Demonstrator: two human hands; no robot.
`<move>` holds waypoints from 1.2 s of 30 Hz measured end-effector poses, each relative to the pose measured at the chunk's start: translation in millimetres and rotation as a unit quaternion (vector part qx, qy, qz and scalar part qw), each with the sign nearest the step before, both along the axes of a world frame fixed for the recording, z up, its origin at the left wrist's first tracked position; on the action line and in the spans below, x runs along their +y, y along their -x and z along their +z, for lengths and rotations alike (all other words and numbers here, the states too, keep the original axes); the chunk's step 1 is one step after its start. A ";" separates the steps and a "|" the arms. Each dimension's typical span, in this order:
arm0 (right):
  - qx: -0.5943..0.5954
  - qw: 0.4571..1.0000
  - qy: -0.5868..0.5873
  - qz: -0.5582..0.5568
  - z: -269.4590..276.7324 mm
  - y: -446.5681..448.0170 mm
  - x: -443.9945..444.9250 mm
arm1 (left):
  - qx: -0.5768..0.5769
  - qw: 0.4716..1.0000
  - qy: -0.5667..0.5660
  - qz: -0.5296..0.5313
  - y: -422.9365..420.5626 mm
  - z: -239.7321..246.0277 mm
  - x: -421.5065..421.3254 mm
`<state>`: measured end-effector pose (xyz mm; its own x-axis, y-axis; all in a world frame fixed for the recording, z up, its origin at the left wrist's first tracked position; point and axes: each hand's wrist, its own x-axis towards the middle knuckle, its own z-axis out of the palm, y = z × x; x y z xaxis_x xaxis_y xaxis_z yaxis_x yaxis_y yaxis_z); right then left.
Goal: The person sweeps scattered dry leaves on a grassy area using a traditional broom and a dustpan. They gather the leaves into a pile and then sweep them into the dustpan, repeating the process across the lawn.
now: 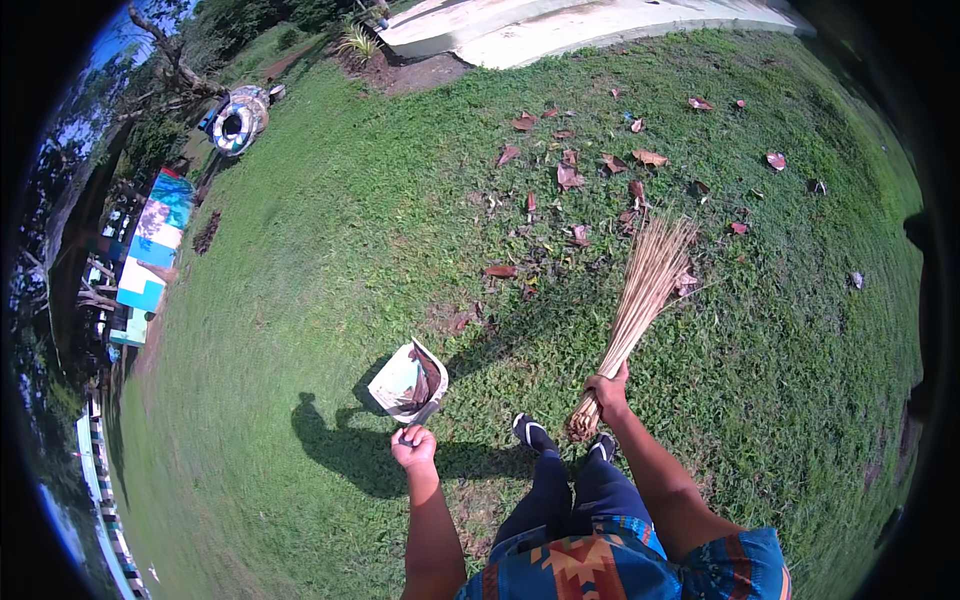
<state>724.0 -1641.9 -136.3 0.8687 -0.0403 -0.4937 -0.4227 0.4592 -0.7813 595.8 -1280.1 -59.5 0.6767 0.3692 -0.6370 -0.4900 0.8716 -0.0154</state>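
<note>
My left hand (413,447) grips the dark handle of a white dustpan (397,379), held above the grass. Brown dry leaves (426,379) lie inside the pan, along its right side. In my right hand (611,391) is a broom of bundled thin sticks (646,277), gripped near its bound lower end. Its bristles fan out away from me, their tips over scattered dry leaves (570,177). Whether the tips touch the ground I cannot tell. Several more reddish-brown leaves, such as a curled leaf (501,271), lie on the lawn ahead.
Short grass (300,247) surrounds my feet in flip-flops (534,433). A pale concrete slab (540,34) borders the lawn at the far side. Off to the left are a painted tire (234,127), a low wall of coloured blocks (152,244) and a leaning tree (176,67).
</note>
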 end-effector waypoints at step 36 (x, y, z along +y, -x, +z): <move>0.257 0.905 -0.241 0.238 38.3 -31.0 263.4 | -0.064 0.993 -0.038 0.088 17.9 -12.2 162.3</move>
<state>755.0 -1378.5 -98.0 0.3814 0.6052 -0.6987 -0.9130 0.3650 -0.1822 577.9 -1117.8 -71.7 0.6713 0.5318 -0.5163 -0.6324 0.7742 -0.0249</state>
